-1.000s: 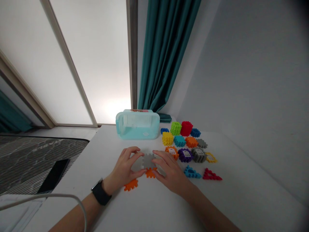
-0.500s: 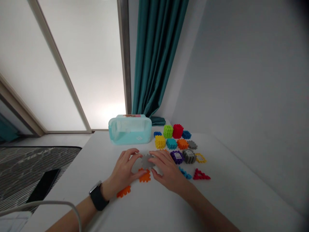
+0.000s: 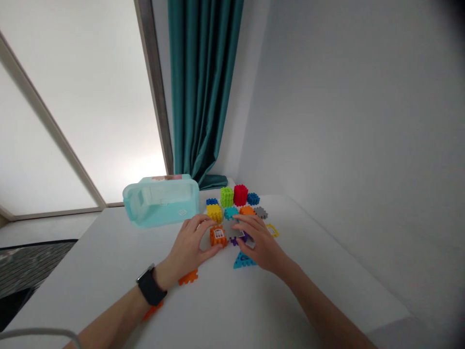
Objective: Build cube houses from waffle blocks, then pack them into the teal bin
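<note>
My left hand [image 3: 192,240], with a dark watch on its wrist, has its thumb and fingers curved round a notched orange toy cube [image 3: 218,236] with a white printed top. To its right, my right hand [image 3: 259,242] holds a flat grey toothed block piece [image 3: 231,228], partly covered by the fingers. Beneath that piece and the fingers a purple block [image 3: 238,240] partly shows. A blue triangular piece [image 3: 243,260] lies just in front of my right hand. Two flat orange pieces lie by my left forearm, one a toothed orange square [image 3: 188,277].
Behind the hands stand a yellow block [image 3: 214,213], a teal block [image 3: 231,213], a green block [image 3: 227,197] and a red block [image 3: 240,195]. A yellow frame piece [image 3: 272,230] is at the right. A translucent aqua bin [image 3: 162,206] lies on its side at the back left.
The view has turned right. My left hand has left the grey piece and moved to the orange cube. My right hand keeps the grey piece, now over the purple block.
</note>
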`<state>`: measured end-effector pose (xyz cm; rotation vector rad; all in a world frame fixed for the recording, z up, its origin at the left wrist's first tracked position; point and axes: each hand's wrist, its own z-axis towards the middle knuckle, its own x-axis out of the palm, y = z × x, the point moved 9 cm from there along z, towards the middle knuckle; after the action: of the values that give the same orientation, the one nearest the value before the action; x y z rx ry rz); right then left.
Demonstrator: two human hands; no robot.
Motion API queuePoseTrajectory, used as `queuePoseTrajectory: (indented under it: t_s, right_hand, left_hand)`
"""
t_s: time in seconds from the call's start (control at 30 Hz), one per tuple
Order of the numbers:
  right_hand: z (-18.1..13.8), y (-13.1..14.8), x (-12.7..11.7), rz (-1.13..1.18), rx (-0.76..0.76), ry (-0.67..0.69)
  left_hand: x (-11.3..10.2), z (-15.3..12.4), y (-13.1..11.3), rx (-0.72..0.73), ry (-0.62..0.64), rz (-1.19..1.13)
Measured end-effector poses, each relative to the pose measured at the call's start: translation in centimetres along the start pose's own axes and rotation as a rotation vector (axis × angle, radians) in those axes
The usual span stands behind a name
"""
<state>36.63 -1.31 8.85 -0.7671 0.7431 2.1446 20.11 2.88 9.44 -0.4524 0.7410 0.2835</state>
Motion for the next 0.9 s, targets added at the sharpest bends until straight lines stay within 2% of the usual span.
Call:
queuePoseTrajectory:
  t_s: [0.2,0.43,0.53,0.7,0.9]
  right_hand:
    - [-1.3,-5.2,-2.9,0.018,0.067,-0.036]
    - [-3.1,-12.1,-4.0,0.013,0.215,-0.017]
    - [-3.8,-15.1,-3.9,0.028,0.267,-0.006]
    - [-4.5,-19.8,-2.6,0.096,0.411,0.087]
    - [-4.5,-22.2,-1.3,0.109,0.447,0.151]
  left_hand:
    - [2.9,1.8,-1.1,0.052,0.094,0.030]
    - [5.7,3.6,-2.1,0.109,0.176,0.022]
    - [6.5,4.0,-2.5,0.123,0.192,0.015]
    - [7.3,4.0,-1.9,0.134,0.194,0.012]
    - [7.0,3.7,-0.9,0.155,0.150,-0.006]
